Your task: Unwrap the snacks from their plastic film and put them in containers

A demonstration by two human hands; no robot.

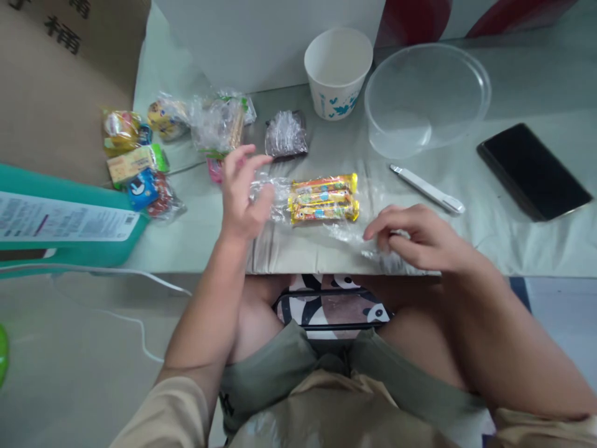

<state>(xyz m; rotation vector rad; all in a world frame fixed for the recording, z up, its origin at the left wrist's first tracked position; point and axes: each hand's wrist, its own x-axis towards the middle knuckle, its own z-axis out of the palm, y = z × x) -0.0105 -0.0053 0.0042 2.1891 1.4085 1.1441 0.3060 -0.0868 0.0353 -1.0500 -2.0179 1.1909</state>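
Several yellow-wrapped snack sticks (324, 199) lie side by side on the table, on a stretch of clear plastic film (275, 186). Left of them, my left hand (245, 196) hovers by the film's end, its fingers apart and nothing visible in them. My right hand (415, 236) is at the lower right of the sticks. Its fingers are curled, with thumb and fingers closed on the crumpled film near the table's front edge; part of that grip is hidden. Just behind the sticks sits a dark block wrapped in clear film (286, 134).
Small wrapped snacks (133, 165) cluster at the left, beside a teal container (93, 246) and a cardboard box (69, 81). Behind are a paper cup (338, 74) and a clear plastic tub (426, 102). A white utility knife (426, 188) and a phone (534, 171) lie right.
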